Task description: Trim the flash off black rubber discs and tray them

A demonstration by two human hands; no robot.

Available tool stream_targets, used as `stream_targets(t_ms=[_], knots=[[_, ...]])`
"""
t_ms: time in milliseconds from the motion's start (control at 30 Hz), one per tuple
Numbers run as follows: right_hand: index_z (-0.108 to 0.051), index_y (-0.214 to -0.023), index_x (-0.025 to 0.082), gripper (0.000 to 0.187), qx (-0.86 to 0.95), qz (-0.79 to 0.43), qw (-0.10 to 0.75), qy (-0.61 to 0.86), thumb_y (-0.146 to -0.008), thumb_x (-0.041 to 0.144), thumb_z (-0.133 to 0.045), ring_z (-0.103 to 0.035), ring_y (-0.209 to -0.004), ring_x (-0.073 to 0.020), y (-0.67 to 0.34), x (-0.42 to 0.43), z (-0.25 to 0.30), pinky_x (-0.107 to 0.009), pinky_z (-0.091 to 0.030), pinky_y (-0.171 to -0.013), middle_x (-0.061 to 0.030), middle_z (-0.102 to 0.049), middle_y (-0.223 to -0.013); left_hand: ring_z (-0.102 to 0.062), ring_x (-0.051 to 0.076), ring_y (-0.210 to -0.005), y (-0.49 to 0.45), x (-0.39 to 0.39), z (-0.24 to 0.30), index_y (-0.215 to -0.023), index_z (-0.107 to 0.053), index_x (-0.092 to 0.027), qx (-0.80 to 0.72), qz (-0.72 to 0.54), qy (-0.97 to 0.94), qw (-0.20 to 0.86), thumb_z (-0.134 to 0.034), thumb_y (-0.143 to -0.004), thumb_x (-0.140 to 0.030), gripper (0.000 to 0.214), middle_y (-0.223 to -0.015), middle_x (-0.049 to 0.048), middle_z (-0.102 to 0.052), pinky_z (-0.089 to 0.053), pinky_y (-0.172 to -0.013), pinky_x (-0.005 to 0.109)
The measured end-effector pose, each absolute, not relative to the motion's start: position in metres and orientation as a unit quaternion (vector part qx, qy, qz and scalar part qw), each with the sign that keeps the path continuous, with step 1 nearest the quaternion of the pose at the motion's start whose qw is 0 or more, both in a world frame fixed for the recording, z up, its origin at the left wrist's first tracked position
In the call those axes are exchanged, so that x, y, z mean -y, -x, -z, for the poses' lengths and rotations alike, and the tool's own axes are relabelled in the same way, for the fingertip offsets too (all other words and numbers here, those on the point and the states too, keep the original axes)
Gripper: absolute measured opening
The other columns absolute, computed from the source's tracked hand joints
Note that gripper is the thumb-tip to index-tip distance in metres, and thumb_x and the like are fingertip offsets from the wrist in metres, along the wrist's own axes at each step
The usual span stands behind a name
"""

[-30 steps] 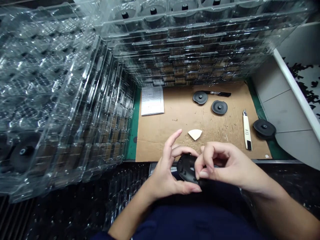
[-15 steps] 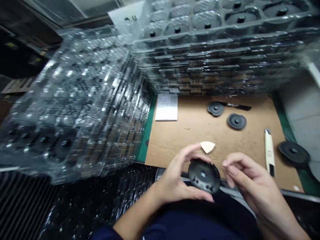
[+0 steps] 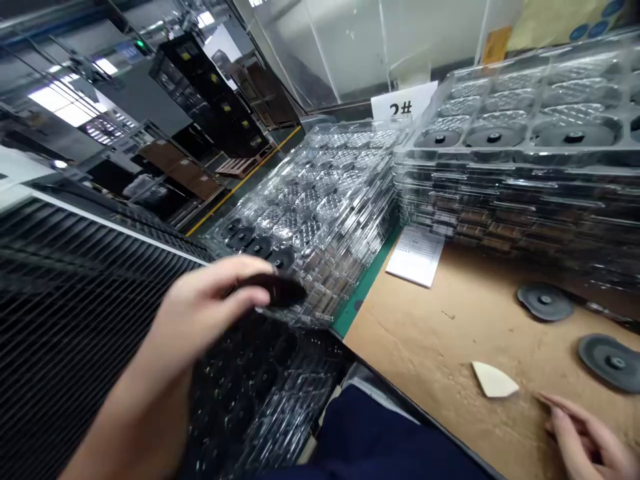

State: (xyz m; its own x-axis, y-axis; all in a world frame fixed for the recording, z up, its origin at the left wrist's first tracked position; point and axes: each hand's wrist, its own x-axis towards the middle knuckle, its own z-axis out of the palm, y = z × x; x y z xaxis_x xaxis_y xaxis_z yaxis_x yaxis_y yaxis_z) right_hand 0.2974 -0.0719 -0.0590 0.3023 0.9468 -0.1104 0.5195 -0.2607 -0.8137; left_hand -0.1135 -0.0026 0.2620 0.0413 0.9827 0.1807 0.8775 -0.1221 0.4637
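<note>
My left hand (image 3: 200,303) is closed on a black plastic disc (image 3: 278,291), holding it edge-on in front of the near corner of the left stack of clear blister trays (image 3: 320,207). Several black discs sit in that stack's nearest pockets (image 3: 260,245). My right hand (image 3: 583,437) rests low at the bottom right on the brown cardboard sheet (image 3: 450,333), fingers loosely curled with nothing seen in them, beside a small cream wedge (image 3: 493,381).
A taller stack of clear trays (image 3: 525,180) with discs on top stands at the back right. Two loose black discs (image 3: 545,302) (image 3: 611,360) and a white paper slip (image 3: 416,261) lie on the cardboard. A black ribbed surface (image 3: 65,300) lies to the left.
My left hand carried the disc leftward from in front of me up to the left tray stack. My right hand let go and dropped to the cardboard. The view swung left and up.
</note>
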Motion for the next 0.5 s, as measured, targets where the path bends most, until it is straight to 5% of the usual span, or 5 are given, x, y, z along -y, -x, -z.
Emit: stream_targets(t_ms=[100, 333, 500], knots=[[-0.068, -0.096, 0.02, 0.041, 0.515, -0.243, 0.314, 0.76, -0.077, 0.051, -0.052, -0.051, -0.044, -0.0159, -0.288, 0.071, 0.053, -0.026, -0.04, -0.042, -0.0018, -0.059, -0.056, -0.057, 0.02, -0.104, 0.132, -0.029, -0.266, -0.083, -0.067, -0.014, -0.698, -0.197, -0.682, -0.088, -0.062, -0.08, -0.039, 0.025, -0.11, 0.0085, -0.066, -0.038, -0.099, 0.035], [-0.07, -0.096, 0.024, 0.041, 0.511, -0.241, 0.281, 0.776, -0.078, 0.053, -0.047, -0.063, -0.059, -0.019, -0.279, 0.069, 0.036, -0.028, -0.048, -0.054, -0.0025, -0.07, -0.076, -0.061, 0.023, -0.103, 0.147, -0.096, -0.229, -0.089, -0.069, -0.013, -0.7, -0.125, -0.703, -0.008, -0.048, -0.084, -0.052, 0.044, -0.117, 0.0105, -0.066, -0.044, -0.093, 0.033], [-0.07, -0.094, 0.02, 0.037, 0.53, -0.234, 0.351, 0.736, -0.083, 0.047, -0.047, -0.062, -0.06, -0.0185, -0.274, 0.066, 0.037, -0.029, -0.048, -0.058, -0.0048, -0.071, -0.082, -0.039, 0.032, -0.13, 0.14, -0.073, -0.233, -0.12, -0.055, -0.002, -0.679, -0.098, -0.724, -0.074, -0.046, -0.082, -0.062, 0.072, -0.137, 0.0228, -0.047, -0.024, -0.109, 0.044]])
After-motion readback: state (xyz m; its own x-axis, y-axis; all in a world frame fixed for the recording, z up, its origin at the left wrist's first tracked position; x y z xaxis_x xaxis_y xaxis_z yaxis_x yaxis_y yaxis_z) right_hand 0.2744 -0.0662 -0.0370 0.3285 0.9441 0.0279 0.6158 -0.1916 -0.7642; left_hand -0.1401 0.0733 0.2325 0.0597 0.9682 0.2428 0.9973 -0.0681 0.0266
